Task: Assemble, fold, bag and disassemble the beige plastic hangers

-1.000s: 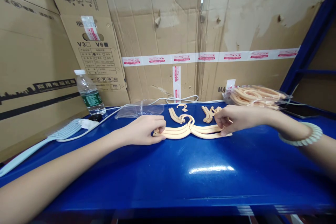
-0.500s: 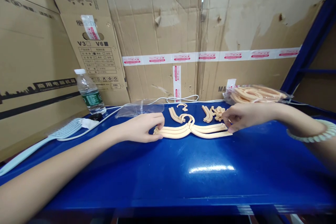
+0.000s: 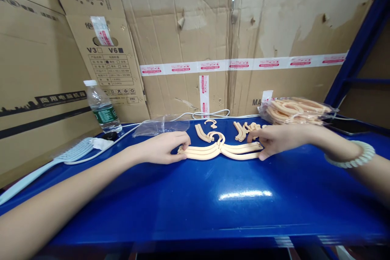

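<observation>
A stack of beige clothes hangers (image 3: 202, 153) lies on the blue table, arms spread left and right and their hooks bunched at the middle. My left hand (image 3: 163, 147) closes around the left arm ends, thumb in front and fingers behind. At the opposite side, my right hand (image 3: 276, 140) has its thumb on the lower right arm tip and its fingers bent over the upper ones. Those right arms fan slightly apart. Behind the stack are short curved beige pieces (image 3: 202, 133), a small loose hook (image 3: 211, 123) and more beige pieces (image 3: 240, 131), partly covered by my right hand.
A clear bag of beige parts (image 3: 297, 109) sits at the back right, beside a dark flat object (image 3: 349, 126). Leftward are a water bottle (image 3: 103, 107), a light blue hairbrush (image 3: 45, 172), an empty plastic bag (image 3: 161, 126) and a white cable (image 3: 131, 131). Cardboard (image 3: 189, 28) walls the back.
My right hand has shifted left and closed in on the right arm ends, which it now covers more. My left hand keeps its hold. The view has shifted slightly.
</observation>
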`<state>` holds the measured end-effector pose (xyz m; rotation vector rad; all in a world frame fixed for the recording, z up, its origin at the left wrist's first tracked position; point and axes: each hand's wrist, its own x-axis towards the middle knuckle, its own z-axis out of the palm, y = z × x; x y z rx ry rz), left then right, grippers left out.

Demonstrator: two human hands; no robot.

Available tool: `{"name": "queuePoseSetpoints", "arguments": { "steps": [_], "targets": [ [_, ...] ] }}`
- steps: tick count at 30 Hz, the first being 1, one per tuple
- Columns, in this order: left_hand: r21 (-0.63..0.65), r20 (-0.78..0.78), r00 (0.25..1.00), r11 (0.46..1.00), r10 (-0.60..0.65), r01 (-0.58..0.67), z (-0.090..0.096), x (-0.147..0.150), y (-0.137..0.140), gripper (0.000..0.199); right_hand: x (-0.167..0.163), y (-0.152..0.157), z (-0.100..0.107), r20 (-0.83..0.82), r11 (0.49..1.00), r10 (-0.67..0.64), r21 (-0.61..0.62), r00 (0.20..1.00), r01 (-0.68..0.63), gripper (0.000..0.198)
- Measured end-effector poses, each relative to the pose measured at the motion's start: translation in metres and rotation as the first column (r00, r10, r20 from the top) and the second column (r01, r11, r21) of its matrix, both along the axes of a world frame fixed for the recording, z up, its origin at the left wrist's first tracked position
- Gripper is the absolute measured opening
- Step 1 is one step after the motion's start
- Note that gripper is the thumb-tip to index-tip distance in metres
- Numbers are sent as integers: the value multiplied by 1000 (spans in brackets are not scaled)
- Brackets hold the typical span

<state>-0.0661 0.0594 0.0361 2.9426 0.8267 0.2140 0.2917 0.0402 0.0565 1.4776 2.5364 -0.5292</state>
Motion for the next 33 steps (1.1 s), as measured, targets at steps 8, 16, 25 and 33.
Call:
{"name": "queuePoseSetpoints", "arguments": {
  "steps": [8, 16, 25, 33],
  "targets": [
    [14, 2, 1000, 1000, -6, 6, -4, 1, 1, 6, -8, -6, 5, 83, 999, -45, 9, 995, 45, 39],
    [17, 22, 1000, 1000, -21, 20, -6, 1, 2, 5, -7, -7, 5, 91, 999, -34, -2, 995, 35, 35],
    [23, 25, 999, 999, -27, 27, -6, -1, 3, 10, -4, -5, 3, 78, 998, -60, -13, 995, 62, 30],
    [30, -5, 1000, 999, -23, 23, -2, -1, 3, 12, -5, -4, 2, 89, 997, -72, 19, 993, 71, 35]
  ]
}}
